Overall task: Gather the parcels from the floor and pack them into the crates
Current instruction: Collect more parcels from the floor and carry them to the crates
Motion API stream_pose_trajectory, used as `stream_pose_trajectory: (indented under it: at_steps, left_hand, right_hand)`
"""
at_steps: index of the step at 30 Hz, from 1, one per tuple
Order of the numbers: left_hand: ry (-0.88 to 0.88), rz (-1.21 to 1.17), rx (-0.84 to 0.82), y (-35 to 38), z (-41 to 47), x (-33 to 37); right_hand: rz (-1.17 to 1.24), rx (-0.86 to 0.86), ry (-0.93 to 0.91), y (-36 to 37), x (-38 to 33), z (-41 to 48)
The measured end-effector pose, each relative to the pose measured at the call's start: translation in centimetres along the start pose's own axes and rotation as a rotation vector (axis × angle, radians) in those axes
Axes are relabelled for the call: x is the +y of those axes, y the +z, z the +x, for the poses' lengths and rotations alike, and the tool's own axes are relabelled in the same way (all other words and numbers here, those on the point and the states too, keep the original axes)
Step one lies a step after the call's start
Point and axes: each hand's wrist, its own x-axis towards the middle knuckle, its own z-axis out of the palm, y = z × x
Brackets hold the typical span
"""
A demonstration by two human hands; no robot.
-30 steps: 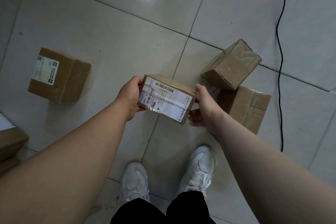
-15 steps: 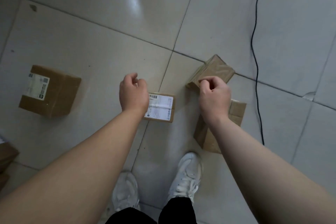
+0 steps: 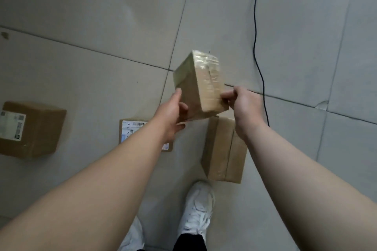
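Note:
A taped brown parcel (image 3: 201, 81) is lifted off the floor between my hands. My left hand (image 3: 173, 112) grips its lower left side, thumb up along the face. My right hand (image 3: 242, 104) pinches its right bottom corner with curled fingers. Below them on the tiles lie a flat parcel with a white label (image 3: 130, 130), partly hidden by my left forearm, and a plain brown parcel (image 3: 224, 151). A bigger labelled parcel (image 3: 30, 128) sits at the far left. No crate is in view.
A black cable (image 3: 257, 47) runs down the tiled floor to the right of the held parcel. My white shoes (image 3: 199, 210) stand just below the plain parcel.
The labelled flat parcel has left my hands and lies on the floor. Both hands moved to the taped parcel on the right and raised it off the lower parcel.

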Motion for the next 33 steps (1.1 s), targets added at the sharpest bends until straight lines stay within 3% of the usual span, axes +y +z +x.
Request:
stream_pose_trajectory:
  at_steps: [4,7,12,18,24,30,33]
  left_hand:
    - [0.054,-0.006,-0.001,-1.4,-0.8,0.3]
    - [0.078,-0.118,-0.062,-1.5,-1.5,1.3]
    - [0.088,-0.104,-0.131,-3.5,-2.8,2.5]
    - [-0.017,-0.22,-0.132,-8.0,-4.0,1.0]
    - [-0.065,-0.187,-0.147,-11.8,-4.9,-0.5]
    - [0.154,-0.047,-0.081,-13.8,-5.2,-2.8]
    - [0.176,0.013,-0.036,-14.6,-4.2,-4.4]
  right_hand:
    - [0.093,0.045,-0.059,1.2,-0.5,-1.9]
    - [0.044,-0.045,-0.107,2.3,0.0,-3.2]
    - [0.086,-0.232,-0.087,3.1,1.3,-4.9]
    - [-0.063,-0.299,-0.037,4.9,1.9,-6.0]
    - [0.024,-0.504,0.025,5.0,1.6,-5.9]
    - [-0.028,-0.449,0.07,6.0,4.8,-8.5]
    - [-0.08,-0.427,0.072,6.5,6.9,-9.3]
